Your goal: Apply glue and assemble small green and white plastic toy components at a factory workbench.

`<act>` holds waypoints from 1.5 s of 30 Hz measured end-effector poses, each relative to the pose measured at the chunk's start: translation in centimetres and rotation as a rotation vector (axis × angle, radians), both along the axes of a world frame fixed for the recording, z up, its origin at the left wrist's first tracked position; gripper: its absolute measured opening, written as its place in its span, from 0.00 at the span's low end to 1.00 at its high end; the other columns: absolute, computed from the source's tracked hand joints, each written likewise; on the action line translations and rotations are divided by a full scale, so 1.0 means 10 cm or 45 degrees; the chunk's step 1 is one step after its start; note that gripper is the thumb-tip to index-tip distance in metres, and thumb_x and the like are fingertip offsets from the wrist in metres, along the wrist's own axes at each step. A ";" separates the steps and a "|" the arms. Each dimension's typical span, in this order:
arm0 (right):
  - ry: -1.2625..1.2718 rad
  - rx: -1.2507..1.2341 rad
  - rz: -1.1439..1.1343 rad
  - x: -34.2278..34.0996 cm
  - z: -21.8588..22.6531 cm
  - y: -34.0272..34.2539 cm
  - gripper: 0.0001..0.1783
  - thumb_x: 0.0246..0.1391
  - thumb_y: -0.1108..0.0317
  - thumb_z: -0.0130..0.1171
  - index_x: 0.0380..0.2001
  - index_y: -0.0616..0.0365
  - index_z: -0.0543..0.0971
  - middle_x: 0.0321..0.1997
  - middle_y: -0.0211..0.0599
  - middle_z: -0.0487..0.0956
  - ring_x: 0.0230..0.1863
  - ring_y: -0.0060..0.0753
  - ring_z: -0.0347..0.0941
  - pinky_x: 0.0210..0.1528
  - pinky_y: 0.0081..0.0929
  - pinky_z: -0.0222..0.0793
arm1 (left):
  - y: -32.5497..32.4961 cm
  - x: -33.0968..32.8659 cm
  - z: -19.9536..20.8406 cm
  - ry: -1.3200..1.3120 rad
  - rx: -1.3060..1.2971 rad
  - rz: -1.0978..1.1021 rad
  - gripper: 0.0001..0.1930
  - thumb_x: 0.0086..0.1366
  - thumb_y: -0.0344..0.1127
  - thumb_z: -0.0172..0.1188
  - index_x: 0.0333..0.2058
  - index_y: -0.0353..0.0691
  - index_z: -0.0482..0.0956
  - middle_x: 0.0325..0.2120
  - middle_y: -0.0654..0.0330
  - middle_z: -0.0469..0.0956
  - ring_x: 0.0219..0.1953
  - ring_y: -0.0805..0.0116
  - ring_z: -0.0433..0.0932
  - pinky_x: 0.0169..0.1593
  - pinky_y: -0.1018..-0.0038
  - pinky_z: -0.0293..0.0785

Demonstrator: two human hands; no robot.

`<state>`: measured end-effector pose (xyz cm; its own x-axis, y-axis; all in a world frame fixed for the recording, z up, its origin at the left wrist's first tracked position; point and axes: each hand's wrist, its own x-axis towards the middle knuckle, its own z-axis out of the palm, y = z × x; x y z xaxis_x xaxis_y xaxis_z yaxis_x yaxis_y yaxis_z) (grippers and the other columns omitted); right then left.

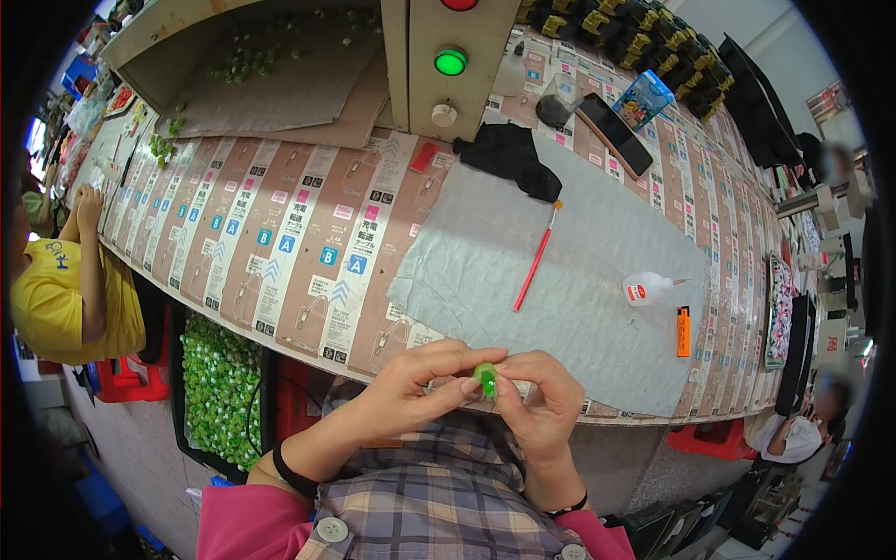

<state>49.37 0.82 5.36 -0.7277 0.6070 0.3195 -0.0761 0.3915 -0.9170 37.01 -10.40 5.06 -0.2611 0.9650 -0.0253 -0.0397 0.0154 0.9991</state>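
Note:
A small rounded green piece (pixel 486 380), glossy and brighter green at its lower side, is pinched between my two hands just over the table's near edge. My left hand (pixel 420 385) grips it from the left with thumb and fingertips. From the right, the thumb and forefinger of my right hand (pixel 541 403) close on the same piece. What exactly the piece is, I cannot make out. Beyond my hands a grey cloth (pixel 467 257) covers part of the table. On it lie a red-handled paintbrush (pixel 533 268) and a white squeeze bottle (pixel 644 288) with a thin nozzle.
An orange packet (pixel 683 332) lies at the cloth's right edge. Farther off are a black cloth (pixel 504 157), a phone (pixel 616 136) and a machine housing (pixel 397 65). A bin of green and white pieces (pixel 219 392) stands below left. A person in yellow (pixel 70 299) sits at left.

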 end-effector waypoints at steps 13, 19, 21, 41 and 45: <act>-0.017 -0.070 0.086 0.03 0.07 0.02 0.10 0.35 0.75 0.62 0.26 0.61 0.75 0.28 0.38 0.74 0.29 0.31 0.70 0.30 0.22 0.65 | -0.02 0.01 -0.11 -0.819 0.011 -0.040 0.16 0.59 0.33 0.51 0.45 0.34 0.69 0.35 0.63 0.71 0.39 0.76 0.70 0.42 0.82 0.68; -0.070 0.064 0.175 -0.02 0.14 0.06 0.16 0.34 0.68 0.65 0.30 0.59 0.76 0.39 0.40 0.71 0.38 0.34 0.67 0.37 0.25 0.64 | -0.03 0.04 -0.20 -0.889 0.050 -0.180 0.17 0.61 0.37 0.47 0.46 0.33 0.68 0.37 0.61 0.71 0.39 0.74 0.71 0.43 0.80 0.67; -0.052 0.088 0.197 -0.01 0.10 0.06 0.16 0.33 0.68 0.64 0.31 0.58 0.76 0.39 0.39 0.71 0.38 0.34 0.67 0.37 0.25 0.64 | -0.04 0.06 -0.24 -0.900 0.029 -0.159 0.17 0.62 0.38 0.45 0.45 0.33 0.68 0.37 0.60 0.71 0.41 0.74 0.70 0.43 0.79 0.67; 0.175 0.394 -0.714 0.33 -0.23 0.52 0.22 0.40 0.72 0.59 0.41 0.61 0.67 0.45 0.43 0.67 0.43 0.39 0.65 0.44 0.33 0.61 | 0.03 0.11 -0.11 -0.880 0.046 0.091 0.15 0.57 0.28 0.51 0.44 0.32 0.67 0.37 0.53 0.73 0.39 0.69 0.73 0.45 0.73 0.69; -0.001 0.316 -1.117 0.42 -0.27 0.94 0.27 0.41 0.70 0.59 0.46 0.62 0.62 0.51 0.44 0.62 0.50 0.35 0.59 0.49 0.32 0.56 | 0.03 0.11 -0.14 -0.786 0.080 0.192 0.16 0.55 0.34 0.55 0.40 0.31 0.69 0.34 0.52 0.73 0.40 0.63 0.73 0.40 0.69 0.73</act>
<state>53.60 10.19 2.70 -0.0375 0.8568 0.5143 0.3428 0.4944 -0.7988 38.08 -10.12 3.64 -0.3495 0.9233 -0.1594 -0.6056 -0.0928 0.7904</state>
